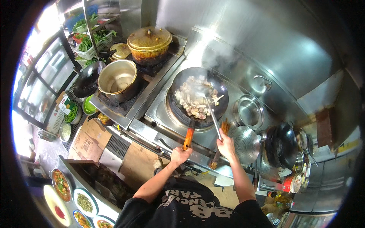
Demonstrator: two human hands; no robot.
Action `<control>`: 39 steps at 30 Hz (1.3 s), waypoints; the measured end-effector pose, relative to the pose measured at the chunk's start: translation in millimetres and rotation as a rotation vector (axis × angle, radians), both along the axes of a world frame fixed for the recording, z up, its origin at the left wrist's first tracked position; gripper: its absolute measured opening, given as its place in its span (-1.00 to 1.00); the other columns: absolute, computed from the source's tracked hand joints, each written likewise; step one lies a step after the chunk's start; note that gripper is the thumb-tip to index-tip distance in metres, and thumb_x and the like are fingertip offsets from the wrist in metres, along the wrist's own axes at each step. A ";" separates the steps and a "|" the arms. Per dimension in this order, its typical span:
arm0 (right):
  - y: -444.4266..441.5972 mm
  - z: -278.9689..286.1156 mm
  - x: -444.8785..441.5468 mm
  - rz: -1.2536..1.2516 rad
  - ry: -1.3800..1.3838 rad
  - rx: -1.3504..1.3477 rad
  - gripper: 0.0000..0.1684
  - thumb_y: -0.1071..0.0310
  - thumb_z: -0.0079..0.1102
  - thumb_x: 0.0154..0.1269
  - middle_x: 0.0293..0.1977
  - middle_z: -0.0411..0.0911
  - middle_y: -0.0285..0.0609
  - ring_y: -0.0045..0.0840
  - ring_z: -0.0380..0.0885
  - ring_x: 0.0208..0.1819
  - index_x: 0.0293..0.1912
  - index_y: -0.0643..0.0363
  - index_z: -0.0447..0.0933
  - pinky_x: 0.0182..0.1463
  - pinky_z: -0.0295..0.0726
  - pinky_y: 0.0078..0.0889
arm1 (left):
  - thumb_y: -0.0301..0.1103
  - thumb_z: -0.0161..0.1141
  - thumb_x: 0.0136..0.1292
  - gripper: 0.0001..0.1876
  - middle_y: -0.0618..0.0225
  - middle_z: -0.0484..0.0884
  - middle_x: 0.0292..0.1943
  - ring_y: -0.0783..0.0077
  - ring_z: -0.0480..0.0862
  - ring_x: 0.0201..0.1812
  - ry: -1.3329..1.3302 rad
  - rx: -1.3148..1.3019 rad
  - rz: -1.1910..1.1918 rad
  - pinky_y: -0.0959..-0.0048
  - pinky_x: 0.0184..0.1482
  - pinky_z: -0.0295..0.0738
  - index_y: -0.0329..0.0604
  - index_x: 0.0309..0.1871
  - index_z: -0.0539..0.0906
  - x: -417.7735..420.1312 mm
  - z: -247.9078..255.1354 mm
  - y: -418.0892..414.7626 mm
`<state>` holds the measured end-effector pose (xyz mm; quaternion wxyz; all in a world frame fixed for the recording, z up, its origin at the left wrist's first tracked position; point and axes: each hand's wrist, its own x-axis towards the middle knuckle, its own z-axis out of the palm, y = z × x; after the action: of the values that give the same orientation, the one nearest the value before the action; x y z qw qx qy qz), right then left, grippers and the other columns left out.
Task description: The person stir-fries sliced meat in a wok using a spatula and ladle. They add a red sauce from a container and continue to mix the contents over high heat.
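Observation:
A black wok (222, 94) sits over the round burner, holding pale chopped meat pieces (196, 109) under rising steam. Its orange wooden handle (188, 136) points toward me. At the tip of that handle is my left hand (180, 156); its curled fingers are partly hidden, so a grip on the handle is unclear. My right hand (226, 146) grips the long metal handle of a cooking ladle (212, 114), whose steam-blurred head rests among the meat. Just left of that hand, a bamboo wok brush (224, 128) lies across the stove's front edge.
A perforated strainer (245, 144) and steel basin (251, 111) stand right of the wok, beside stacked black woks (286, 145). Leftward are an uncovered pot (117, 77) and a lidded pot (149, 45). Plated dishes (85, 202) sit on a counter at lower left.

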<state>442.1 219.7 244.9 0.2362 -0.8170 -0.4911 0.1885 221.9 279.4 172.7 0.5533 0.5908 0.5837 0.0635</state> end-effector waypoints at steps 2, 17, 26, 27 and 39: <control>-25.7 5.1 -1.0 0.062 -0.151 0.090 -0.32 0.45 0.08 0.11 -0.62 0.49 0.00 -0.31 0.56 -0.60 0.28 0.01 0.28 -0.44 0.53 -0.31 | 0.13 0.11 -0.01 -0.43 -0.10 0.65 -0.35 -0.02 0.66 -0.19 -0.036 0.000 0.030 0.20 -0.11 0.52 -0.31 -0.28 0.65 -1.2 3.0 -1.7; -87.2 18.3 5.5 0.149 -0.004 0.203 -0.34 0.47 0.13 0.10 -0.59 0.51 -0.01 -0.38 0.55 -0.59 0.25 0.09 0.32 -0.39 0.56 -0.39 | 0.05 0.11 0.02 -0.51 -0.07 0.62 -0.47 0.02 0.67 -0.30 -0.079 0.032 0.046 0.23 -0.22 0.51 -0.32 -0.36 0.64 -1.4 11.1 -2.9; -2.9 -26.9 -10.4 0.045 -0.158 -0.043 -0.32 0.47 0.05 0.06 -0.52 0.53 0.16 -0.03 0.57 -0.45 0.25 0.13 0.28 -0.28 0.57 -0.10 | 0.05 0.12 0.02 -0.49 -0.08 0.62 -0.51 0.01 0.67 -0.31 -0.043 0.071 0.004 0.22 -0.20 0.51 -0.36 -0.37 0.64 0.5 12.3 -1.2; -8.6 -13.6 -18.1 0.084 -0.114 -0.063 -0.32 0.47 0.05 0.06 -0.50 0.53 0.17 -0.04 0.58 -0.44 0.26 0.13 0.28 -0.27 0.57 -0.10 | 0.05 0.12 0.02 -0.49 -0.08 0.62 -0.50 0.01 0.67 -0.30 -0.034 0.042 0.010 0.22 -0.20 0.51 -0.36 -0.37 0.64 -2.2 14.7 1.8; 11.6 -48.1 -23.6 -0.075 0.078 -0.120 -0.31 0.47 -0.06 0.21 -0.56 0.56 -0.03 -0.49 0.56 -0.61 0.35 0.03 0.13 -0.63 0.57 -0.40 | 0.04 0.09 0.04 -0.50 -0.15 0.61 -0.45 -0.03 0.66 -0.26 -0.023 0.131 -0.034 0.21 -0.17 0.51 -0.35 -0.35 0.64 3.2 9.6 -0.5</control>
<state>418.4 231.3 196.9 0.2130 -0.8395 -0.4384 0.2404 225.2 278.9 182.3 0.5211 0.6350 0.5616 0.0990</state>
